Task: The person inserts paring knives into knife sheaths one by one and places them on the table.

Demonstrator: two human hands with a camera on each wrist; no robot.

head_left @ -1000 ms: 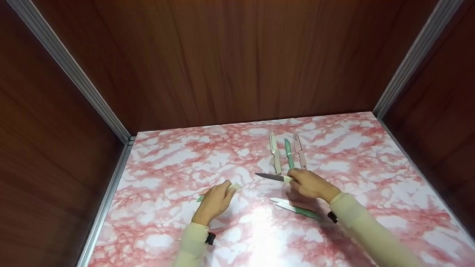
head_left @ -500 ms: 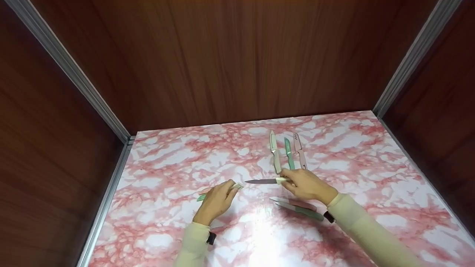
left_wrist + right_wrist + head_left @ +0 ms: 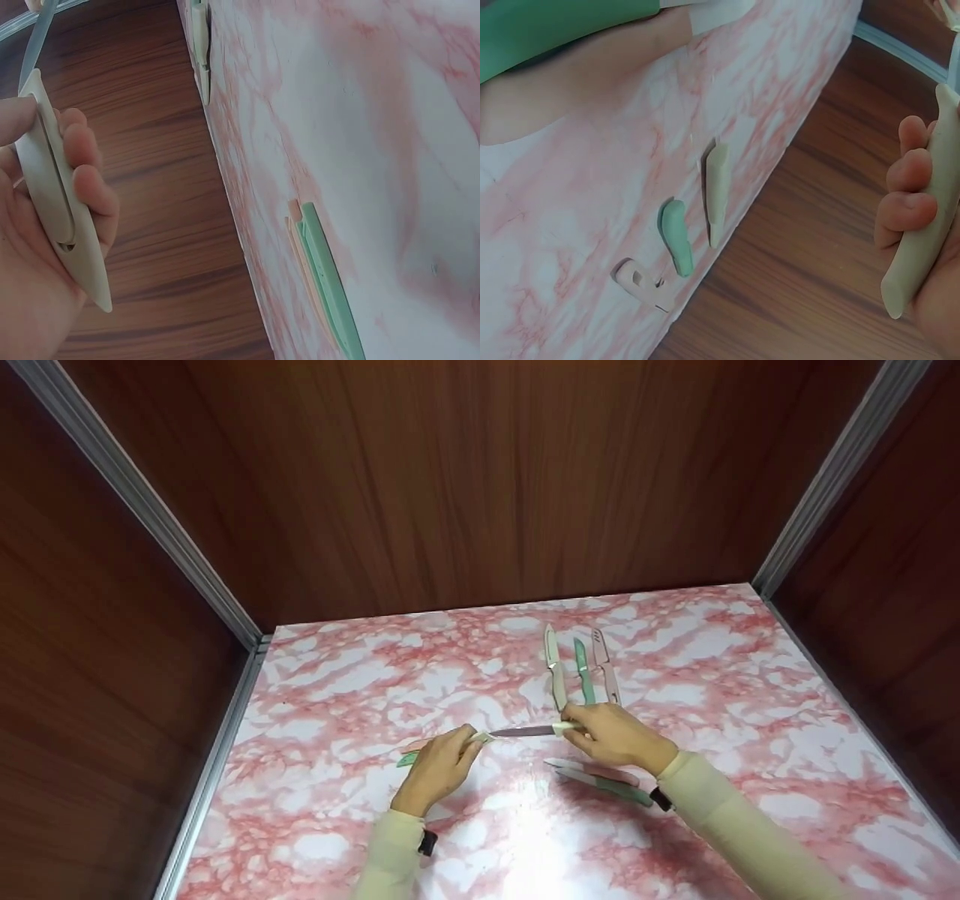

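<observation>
- By the curled fingers and thumb of the left hand (image 3: 437,769), a cream blade cover (image 3: 49,172) is gripped, and its mouth is turned toward the right hand (image 3: 619,737)
- By the right fingers, the cream handle (image 3: 943,172) of a knife is grasped, and its bare blade (image 3: 523,731) is pointed to the cover, between the two hands
- At the mouth of the cover the blade tip is seen, but whether it is already inside cannot be told
- If the line between blade and cover is not kept straight, the mouth could be missed, and the left thumb, which is placed near it, could be cut
- If the cover is held turned the wrong way for the cutting edge, the blade could be jammed; how the edge is faced cannot be read clearly
- If the push is made too strong, the blade could be slid suddenly and the grip on the cover could be lost
- Near the right sleeve (image 3: 731,806), a green-handled knife (image 3: 619,790) and a pink-handled knife (image 3: 613,773) are laid with bare blades; by a lowered wrist they could be knocked
- Beside the left hand, a green cover (image 3: 330,277) and a pink cover (image 3: 306,255) could be pushed aside if the hand is dropped
- Farther out, a cream covered knife (image 3: 556,671), a green covered knife (image 3: 583,667) and a pink covered knife (image 3: 606,664) are lined up; the cream one could be nudged by the near right fingers
</observation>
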